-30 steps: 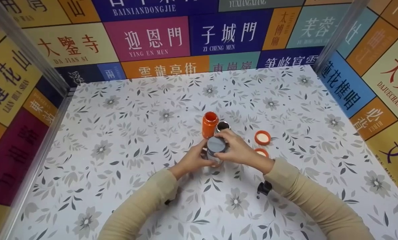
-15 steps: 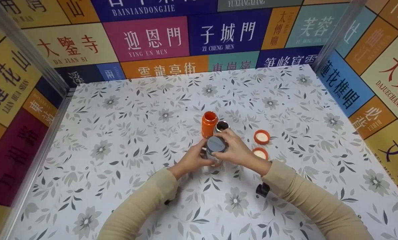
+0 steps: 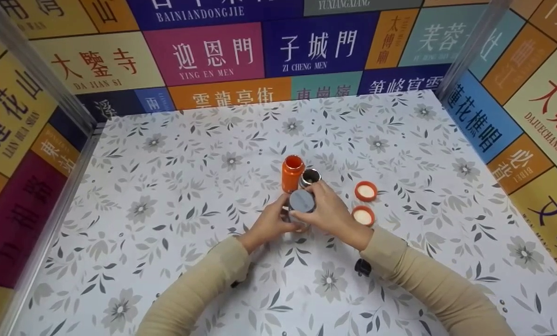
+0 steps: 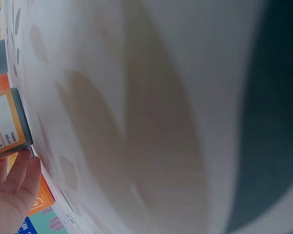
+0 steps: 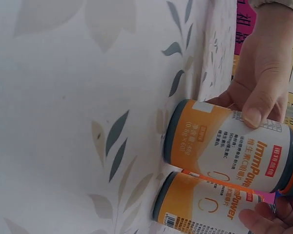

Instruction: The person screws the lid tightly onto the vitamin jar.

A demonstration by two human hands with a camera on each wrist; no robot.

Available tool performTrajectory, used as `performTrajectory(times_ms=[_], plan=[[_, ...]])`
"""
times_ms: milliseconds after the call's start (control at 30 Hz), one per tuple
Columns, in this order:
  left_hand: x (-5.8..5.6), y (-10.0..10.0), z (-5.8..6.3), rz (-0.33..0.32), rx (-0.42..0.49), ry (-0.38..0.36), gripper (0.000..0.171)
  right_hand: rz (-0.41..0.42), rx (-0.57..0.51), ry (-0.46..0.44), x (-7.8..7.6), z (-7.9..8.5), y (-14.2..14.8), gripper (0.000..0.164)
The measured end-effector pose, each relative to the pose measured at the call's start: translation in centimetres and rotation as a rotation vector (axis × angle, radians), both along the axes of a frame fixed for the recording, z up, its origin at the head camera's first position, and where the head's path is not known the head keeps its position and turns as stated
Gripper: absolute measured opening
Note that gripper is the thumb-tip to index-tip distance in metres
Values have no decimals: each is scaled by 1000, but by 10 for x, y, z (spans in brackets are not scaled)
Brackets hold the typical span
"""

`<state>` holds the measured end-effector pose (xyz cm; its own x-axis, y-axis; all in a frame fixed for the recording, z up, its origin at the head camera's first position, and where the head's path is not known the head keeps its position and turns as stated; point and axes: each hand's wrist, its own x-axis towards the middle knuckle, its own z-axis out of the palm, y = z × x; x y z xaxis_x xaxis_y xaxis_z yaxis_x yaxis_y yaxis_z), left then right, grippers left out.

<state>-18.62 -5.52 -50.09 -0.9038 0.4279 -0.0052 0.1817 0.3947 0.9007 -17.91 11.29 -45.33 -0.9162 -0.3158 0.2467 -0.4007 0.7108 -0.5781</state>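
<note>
Colourful sign walls (image 3: pixel 203 51) surround the flowered tabletop (image 3: pixel 189 186). Both hands are at its middle: the left hand (image 3: pixel 271 221) is curled round the upright jar (image 5: pixel 244 141), and the right hand (image 3: pixel 332 210) pinches its grey cap (image 3: pixel 301 200) with bent fingers. Compared with half a second ago, the right hand has turned slightly, so the cap is probably being screwed; in which direction, I cannot tell. Just beyond stand an orange jar (image 3: pixel 291 179) and a silver-rimmed jar (image 3: pixel 303 184), both uncapped, contents unclear. Two orange lids (image 3: pixel 366 191) lie to the right, pale insides upward.
</note>
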Motion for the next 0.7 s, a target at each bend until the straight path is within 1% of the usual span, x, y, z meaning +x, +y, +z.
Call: performTrajectory(times_ms=[100, 167, 233, 333, 433, 533, 633, 700], plan=[[0, -1, 0, -5, 8, 17, 58, 6, 41, -8, 0, -1, 1, 60], [1, -1, 0, -9, 3, 25, 57, 36, 47, -25, 0, -1, 3, 65], [1, -1, 0, -7, -13, 17, 57, 74, 30, -39, 0, -2, 6, 70], [1, -1, 1, 0, -30, -1, 58, 139, -46, -44, -1, -3, 11, 74], [1, -1, 1, 6, -33, -12, 60, 191, -140, -36, -3, -4, 15, 69], [0, -1, 2, 8, -36, -10, 61, 234, -202, -13, -5, -4, 17, 62], [1, -2, 2, 9, -45, -1, 61, 245, -222, 0, -6, -3, 18, 58], [1, -2, 2, 13, -51, 6, 62, 233, -231, -11, -7, -1, 17, 57]])
